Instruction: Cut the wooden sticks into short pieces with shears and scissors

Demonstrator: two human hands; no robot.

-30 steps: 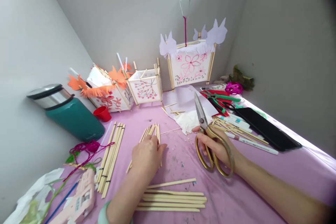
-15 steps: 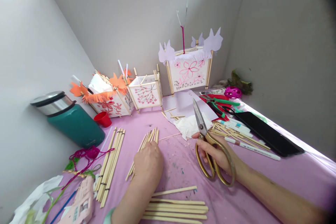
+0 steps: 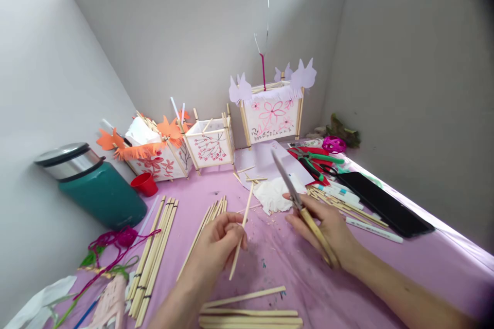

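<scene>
Between the thumb and fingers of my left hand [image 3: 222, 241] is a thin wooden stick [image 3: 247, 216], held upright at a slant above the cloth. My right hand [image 3: 326, 229] grips a pair of scissors [image 3: 287, 180] with brass-coloured handles, its blades pointing up and to the left. Behind my left hand lies a small pile of sticks [image 3: 206, 221], partly covered by the hand. Nearer to me, longer sticks [image 3: 250, 313] lie side by side. Bundles of sticks tied with black bands [image 3: 156, 257] rest on the left.
At the back stand paper lanterns [image 3: 276, 118] on stick frames. A green bottle [image 3: 102, 190] leans at left beside a red cup [image 3: 144, 184]. A pink glue gun [image 3: 110, 303] is nearer. Crumpled tissue [image 3: 272, 195], pliers [image 3: 320, 157], markers [image 3: 374, 230] and a black phone [image 3: 386, 203] lie right.
My left hand has lifted a single stick from the small pile and turned over with it. The scissors have rotated to an edge-on view. The camera view has tilted up slightly.
</scene>
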